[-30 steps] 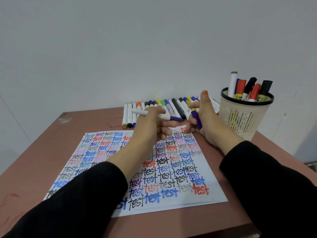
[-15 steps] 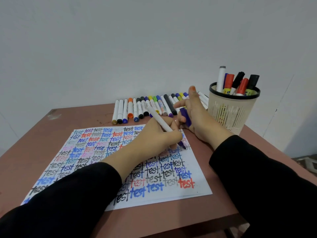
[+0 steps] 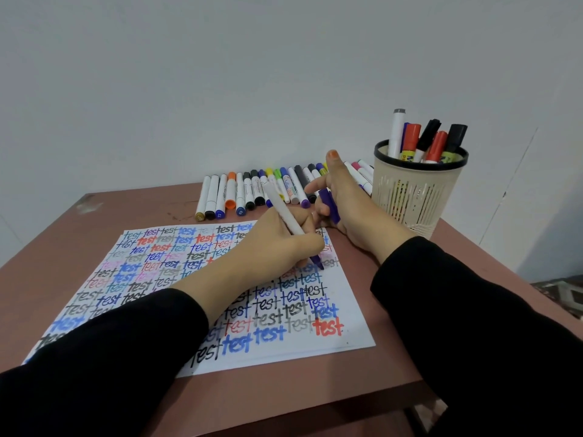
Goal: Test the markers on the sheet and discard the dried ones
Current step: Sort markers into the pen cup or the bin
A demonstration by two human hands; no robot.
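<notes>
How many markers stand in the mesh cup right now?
6 in the cup, left to right: white, blue, red, black, second red, second black; others may be hidden.

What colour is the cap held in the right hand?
Purple. The cap pinched in the right hand shows clearly in the head view.

A plain desk corner is showing, home or office unclear. A brown table is standing against a bare white wall, holding a pen cup and markers.
</notes>
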